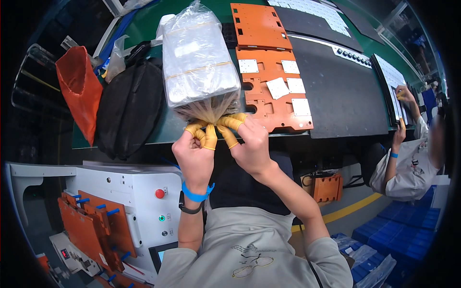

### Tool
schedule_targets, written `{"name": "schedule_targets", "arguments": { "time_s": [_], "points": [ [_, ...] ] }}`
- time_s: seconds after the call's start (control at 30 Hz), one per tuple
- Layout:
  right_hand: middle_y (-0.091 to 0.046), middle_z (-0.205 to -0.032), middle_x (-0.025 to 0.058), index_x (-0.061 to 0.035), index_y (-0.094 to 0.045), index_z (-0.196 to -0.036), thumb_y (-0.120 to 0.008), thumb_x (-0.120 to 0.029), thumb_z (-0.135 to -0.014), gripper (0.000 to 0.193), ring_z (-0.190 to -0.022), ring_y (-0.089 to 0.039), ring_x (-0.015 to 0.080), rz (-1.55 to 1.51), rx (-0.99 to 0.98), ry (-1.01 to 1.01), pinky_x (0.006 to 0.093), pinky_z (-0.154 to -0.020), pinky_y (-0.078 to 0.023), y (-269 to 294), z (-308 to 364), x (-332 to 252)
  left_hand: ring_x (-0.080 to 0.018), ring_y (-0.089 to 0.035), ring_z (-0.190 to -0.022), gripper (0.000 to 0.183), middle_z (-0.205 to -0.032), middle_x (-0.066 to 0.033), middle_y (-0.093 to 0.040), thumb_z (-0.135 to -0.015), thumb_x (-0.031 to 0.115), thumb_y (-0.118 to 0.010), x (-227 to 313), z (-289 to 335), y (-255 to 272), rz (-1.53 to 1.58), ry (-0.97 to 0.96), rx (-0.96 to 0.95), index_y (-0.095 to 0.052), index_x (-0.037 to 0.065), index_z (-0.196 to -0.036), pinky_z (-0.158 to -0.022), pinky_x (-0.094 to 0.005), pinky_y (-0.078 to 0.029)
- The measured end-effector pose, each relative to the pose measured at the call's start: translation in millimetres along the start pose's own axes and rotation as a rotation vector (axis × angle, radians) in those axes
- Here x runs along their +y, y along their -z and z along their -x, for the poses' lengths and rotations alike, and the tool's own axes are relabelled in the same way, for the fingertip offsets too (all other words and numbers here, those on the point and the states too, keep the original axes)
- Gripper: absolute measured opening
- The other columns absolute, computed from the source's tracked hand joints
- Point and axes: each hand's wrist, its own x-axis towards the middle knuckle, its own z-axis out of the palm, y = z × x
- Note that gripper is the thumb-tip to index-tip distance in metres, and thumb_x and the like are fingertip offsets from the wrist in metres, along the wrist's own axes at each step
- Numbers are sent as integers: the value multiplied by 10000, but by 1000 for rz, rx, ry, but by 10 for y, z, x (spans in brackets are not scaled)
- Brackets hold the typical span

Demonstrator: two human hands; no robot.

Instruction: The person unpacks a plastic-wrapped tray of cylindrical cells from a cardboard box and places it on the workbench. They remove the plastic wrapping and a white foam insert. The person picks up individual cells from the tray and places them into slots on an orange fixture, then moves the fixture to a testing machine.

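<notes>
A clear plastic bag (198,60) packed with stacked white pieces lies on the bench in front of me, its gathered neck pointing toward me. My left hand (194,153) and my right hand (249,144), both with yellow finger cots, pinch that twisted neck from either side at the bench's near edge. A blue band and a dark wrist strap sit on my left wrist.
An orange fixture plate (273,86) with white square pieces lies right of the bag, beside a black mat (341,91). A black bag (129,105) and an orange bag (79,89) hang at left. A white machine (120,192) stands below; another person (408,163) works at right.
</notes>
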Motion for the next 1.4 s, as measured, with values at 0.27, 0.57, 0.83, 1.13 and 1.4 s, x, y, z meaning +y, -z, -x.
{"name": "schedule_targets", "arguments": {
  "time_s": [0.27,0.57,0.83,1.13,1.4],
  "points": [
    [-597,-741,106,-18,-615,-797,-746,-18,-722,151,-703,-611,287,90,-135,-135,405,-574,-448,127,-147,-191,-16,-401,-550,104,-634,21,-541,-860,-7,-740,44,4,64,-108,-35,-32,-685,-66,-926,-466,-219,-298],
    [-530,-681,108,-37,-524,-769,-722,-89,-792,205,-606,-599,281,261,-200,-67,406,-535,-446,67,-143,-253,-65,-391,-456,167,-516,-44,-494,-814,65,-782,151,-83,123,-308,-9,-82,-689,-70,-853,-438,-275,-303],
    [-570,-718,129,-14,-557,-824,-744,-104,-812,207,-598,-614,287,155,-93,-46,382,-522,-478,-45,-21,-129,-23,-409,-529,176,-599,8,-537,-838,53,-771,230,-96,129,-361,87,-108,-687,-87,-903,-464,-234,-297],
    [-520,-730,101,-18,-529,-809,-706,-84,-782,191,-626,-617,259,173,-240,226,368,-539,-501,108,-91,86,-83,-426,-472,183,-565,-80,-542,-797,52,-770,322,-176,190,-413,12,-238,-683,-88,-875,-455,-276,-329],
    [-479,-693,71,-34,-490,-750,-687,-86,-747,204,-641,-604,222,269,-292,275,348,-510,-490,231,-168,-78,-301,-504,-452,233,-560,-203,-550,-750,95,-757,524,-240,139,-618,30,-241,-637,-103,-771,-494,-385,-409]
  ]
}}
